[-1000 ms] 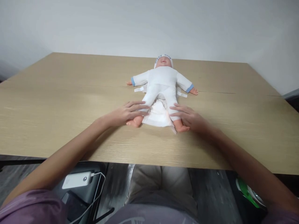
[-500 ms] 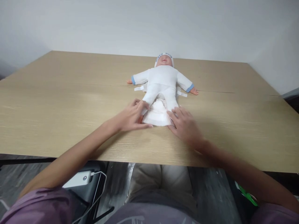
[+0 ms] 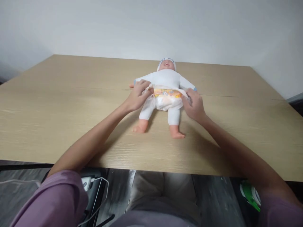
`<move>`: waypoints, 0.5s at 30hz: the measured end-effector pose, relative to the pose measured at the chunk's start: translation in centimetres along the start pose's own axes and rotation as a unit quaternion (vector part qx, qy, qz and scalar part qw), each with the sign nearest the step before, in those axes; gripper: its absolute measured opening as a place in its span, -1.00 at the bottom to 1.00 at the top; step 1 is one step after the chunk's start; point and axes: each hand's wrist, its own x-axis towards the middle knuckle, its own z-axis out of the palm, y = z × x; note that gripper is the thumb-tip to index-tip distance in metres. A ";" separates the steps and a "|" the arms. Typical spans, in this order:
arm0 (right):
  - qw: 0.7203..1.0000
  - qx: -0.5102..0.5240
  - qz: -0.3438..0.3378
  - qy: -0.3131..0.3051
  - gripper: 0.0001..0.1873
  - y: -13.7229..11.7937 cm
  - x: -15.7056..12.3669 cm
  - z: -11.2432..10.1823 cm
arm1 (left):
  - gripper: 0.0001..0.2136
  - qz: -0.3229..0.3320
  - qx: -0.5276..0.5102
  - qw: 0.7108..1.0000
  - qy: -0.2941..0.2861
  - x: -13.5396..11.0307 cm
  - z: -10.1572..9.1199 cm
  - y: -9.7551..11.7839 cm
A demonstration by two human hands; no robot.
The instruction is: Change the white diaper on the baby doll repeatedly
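A baby doll in a white outfit and a printed white cap lies on its back, feet towards me. The front of a white diaper is folded up between its legs over the belly, its yellow-orange patterned band showing. At the diaper's left front corner, my left hand has its fingers closed on the edge. Opposite it, my right hand pinches the right corner beside the doll's hip. The diaper's side tabs are hidden by my hands and the folded front.
The wooden table has a seam running across it and a pale wall behind. Below its front edge, a white device with a cable lies on a dark surface at left. A green and white item is at lower right.
Both hands have moved up from the doll's lower legs to its hips, bringing the diaper front up over the belly. The doll's feet now show, and the side tabs are out of sight.
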 end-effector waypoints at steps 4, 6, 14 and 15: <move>0.993 0.030 0.110 0.011 -0.62 3.1 5.0 2.0 | -0.50 -0.084 -0.127 0.988 0.012 5.7 1.5 -2.7; 0.976 0.071 0.206 0.002 -0.64 4.8 7.2 3.3 | -0.48 -0.140 -0.188 0.972 0.011 8.0 2.8 -4.7; 0.903 0.267 0.333 -0.052 -0.71 6.8 7.0 4.5 | -0.57 -0.256 -0.341 0.904 -0.016 8.2 5.8 -7.4; 0.901 0.271 0.335 -0.058 -0.67 6.5 6.3 4.1 | -0.60 -0.254 -0.347 0.903 -0.014 7.2 5.7 -6.8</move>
